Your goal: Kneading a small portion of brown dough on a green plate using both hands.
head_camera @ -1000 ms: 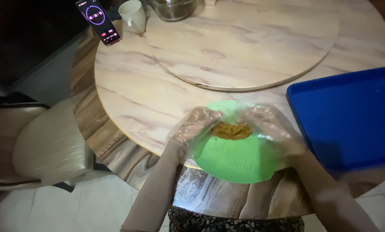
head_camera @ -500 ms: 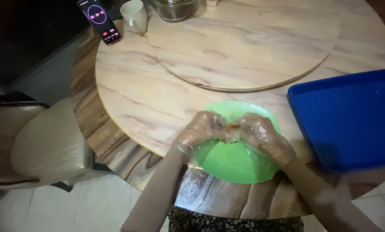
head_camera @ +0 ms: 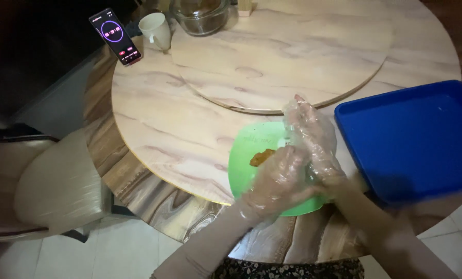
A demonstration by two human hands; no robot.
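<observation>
Both gloved hands (head_camera: pixel 298 165) have shifted right, clasped together, above green plate (head_camera: pixel 246 150) holding brown food (head_camera: pixel 261 156).

The plate (head_camera: pixel 246 150) is bright green, with an orange-brown lump of food (head_camera: pixel 262 156) on it. Both hands wear clear, glossy plastic gloves. The tray (head_camera: pixel 411 139) is deep blue. The surface (head_camera: pixel 174 129) shows beige marble veining. The cup (head_camera: pixel 156 30) is cream-white, the chair (head_camera: pixel 50 186) beige.
</observation>
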